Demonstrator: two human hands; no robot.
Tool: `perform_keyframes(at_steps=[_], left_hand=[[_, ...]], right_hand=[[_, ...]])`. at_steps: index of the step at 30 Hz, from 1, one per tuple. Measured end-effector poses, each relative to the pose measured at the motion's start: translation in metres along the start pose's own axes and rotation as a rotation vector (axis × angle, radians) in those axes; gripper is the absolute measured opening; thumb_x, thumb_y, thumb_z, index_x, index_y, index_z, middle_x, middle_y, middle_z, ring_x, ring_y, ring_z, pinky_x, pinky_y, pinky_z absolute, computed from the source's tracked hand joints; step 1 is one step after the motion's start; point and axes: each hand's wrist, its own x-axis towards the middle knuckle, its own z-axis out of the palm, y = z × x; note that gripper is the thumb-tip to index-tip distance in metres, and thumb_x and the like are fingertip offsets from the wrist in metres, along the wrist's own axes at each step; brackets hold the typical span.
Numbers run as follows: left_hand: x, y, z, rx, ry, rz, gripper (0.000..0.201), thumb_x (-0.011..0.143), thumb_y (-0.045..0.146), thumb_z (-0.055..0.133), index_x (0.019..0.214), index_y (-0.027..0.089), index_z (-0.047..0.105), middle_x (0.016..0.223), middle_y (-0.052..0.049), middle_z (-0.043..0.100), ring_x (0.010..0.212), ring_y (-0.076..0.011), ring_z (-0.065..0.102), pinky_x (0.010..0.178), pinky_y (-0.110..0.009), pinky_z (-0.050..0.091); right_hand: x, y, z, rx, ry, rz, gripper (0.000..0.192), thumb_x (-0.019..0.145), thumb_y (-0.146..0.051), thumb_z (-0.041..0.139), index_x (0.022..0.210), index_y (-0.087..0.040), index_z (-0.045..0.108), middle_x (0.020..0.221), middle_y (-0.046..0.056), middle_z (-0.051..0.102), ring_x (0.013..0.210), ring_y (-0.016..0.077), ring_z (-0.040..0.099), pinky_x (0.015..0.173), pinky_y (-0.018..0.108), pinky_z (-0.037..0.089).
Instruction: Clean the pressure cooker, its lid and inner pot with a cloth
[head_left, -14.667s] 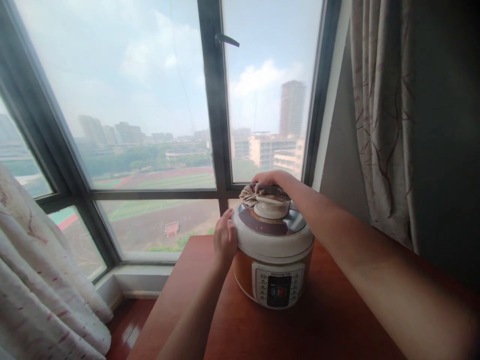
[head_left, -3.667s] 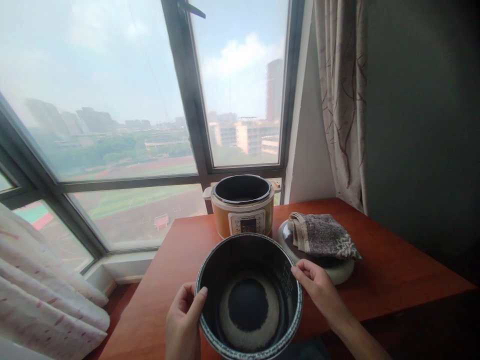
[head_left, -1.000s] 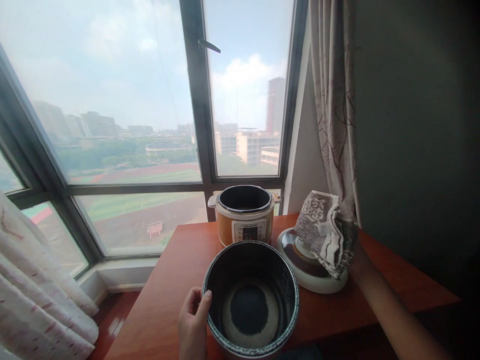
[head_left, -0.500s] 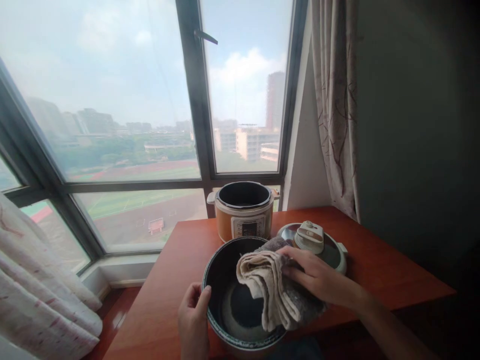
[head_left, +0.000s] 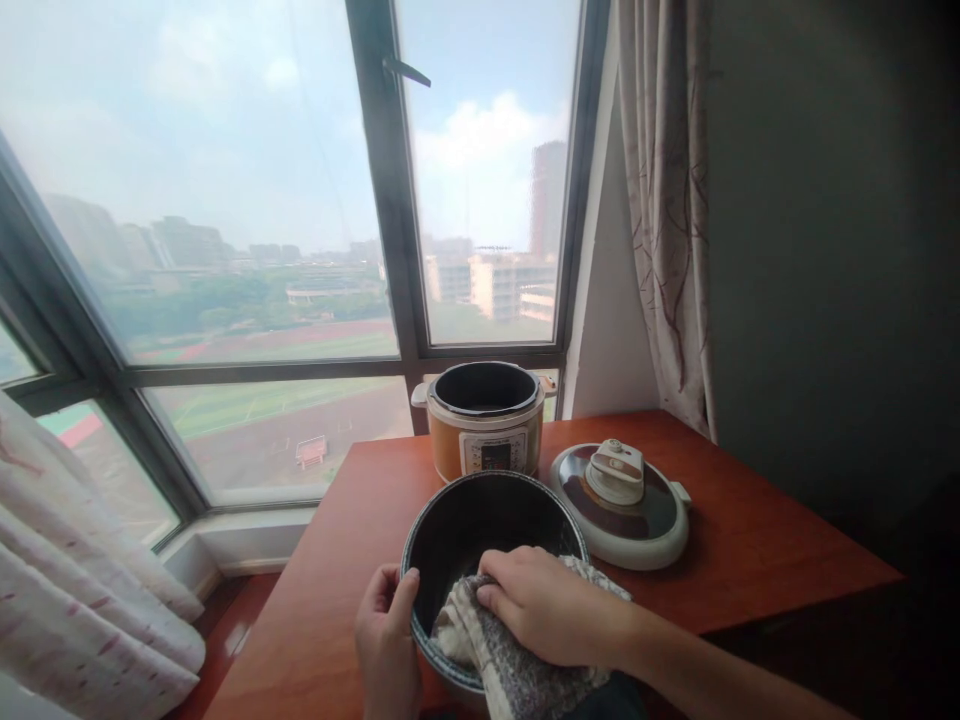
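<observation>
A dark round inner pot is tilted toward me at the table's near edge. My left hand grips its left rim, thumb over the edge. My right hand is closed on a folded grey and cream cloth, which hangs over the pot's near rim and reaches partly inside. The hand and cloth hide much of the pot's bottom and near right side. Behind the pot stands the brown and white electric pressure cooker, lidless. Its lid lies on the table to the right, with a white knob on top.
The reddish-brown wooden table runs along the window. A patterned curtain hangs behind its right side, and a second pale curtain falls at the far left.
My right hand has moved the cloth down and left, from above the pot's right side to its near rim. The lid is now fully in view. My left hand stays on the rim.
</observation>
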Motion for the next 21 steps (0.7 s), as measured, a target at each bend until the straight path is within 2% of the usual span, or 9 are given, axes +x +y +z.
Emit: perform_keyframes(at_steps=[4,8,11,14,18,21], left_hand=[[0.0,0.0,0.0,0.009,0.003,0.001,0.041,0.065,0.053,0.078,0.07,0.021,0.053,0.056,0.006,0.051,0.051,-0.0126,0.045,0.047,-0.024,0.037],[-0.001,0.003,0.001,0.04,0.015,0.03,0.042,0.065,0.053,0.079,0.071,0.02,0.052,0.057,0.007,0.05,0.053,-0.0115,0.043,0.049,-0.023,0.038],[-0.001,0.005,0.002,0.052,0.029,0.039,0.044,0.065,0.055,0.078,0.069,0.02,0.052,0.056,0.007,0.049,0.053,-0.0112,0.041,0.049,-0.023,0.036],[-0.002,0.006,0.003,0.077,0.035,0.035,0.044,0.064,0.057,0.077,0.069,0.02,0.053,0.055,0.006,0.048,0.051,-0.0116,0.041,0.048,-0.024,0.035],[0.004,0.006,0.001,0.157,-0.002,0.064,0.046,0.065,0.061,0.075,0.069,0.02,0.055,0.058,0.005,0.05,0.054,-0.0134,0.044,0.051,-0.025,0.036],[0.012,0.013,-0.002,0.273,-0.005,0.162,0.044,0.069,0.061,0.072,0.071,0.02,0.056,0.063,0.002,0.054,0.06,-0.0167,0.049,0.058,-0.028,0.04]], right_hand=[[-0.002,-0.02,0.013,0.014,0.053,-0.043,0.024,0.099,-0.037,0.046,0.101,-0.02,0.063,0.098,0.009,0.074,0.087,0.0243,0.068,0.066,0.03,0.036],[-0.01,-0.015,0.028,-0.108,0.074,-0.224,0.036,0.09,-0.054,0.059,0.101,-0.02,0.061,0.099,0.008,0.072,0.086,0.0259,0.066,0.069,0.032,0.04],[-0.015,0.005,0.037,-0.22,0.055,-0.321,0.053,0.079,-0.068,0.066,0.1,-0.02,0.06,0.098,0.008,0.071,0.084,0.0257,0.065,0.072,0.033,0.042],[-0.02,0.033,0.038,-0.239,0.044,-0.389,0.056,0.078,-0.071,0.065,0.103,-0.021,0.059,0.098,0.007,0.071,0.083,0.024,0.064,0.072,0.033,0.042],[-0.024,0.072,0.022,-0.236,0.026,-0.487,0.053,0.076,-0.064,0.07,0.107,-0.021,0.061,0.097,0.007,0.071,0.087,0.0247,0.065,0.077,0.034,0.042],[-0.023,0.091,0.008,-0.196,0.039,-0.524,0.054,0.075,-0.058,0.073,0.114,-0.022,0.063,0.102,0.007,0.072,0.093,0.0253,0.065,0.084,0.036,0.042]])
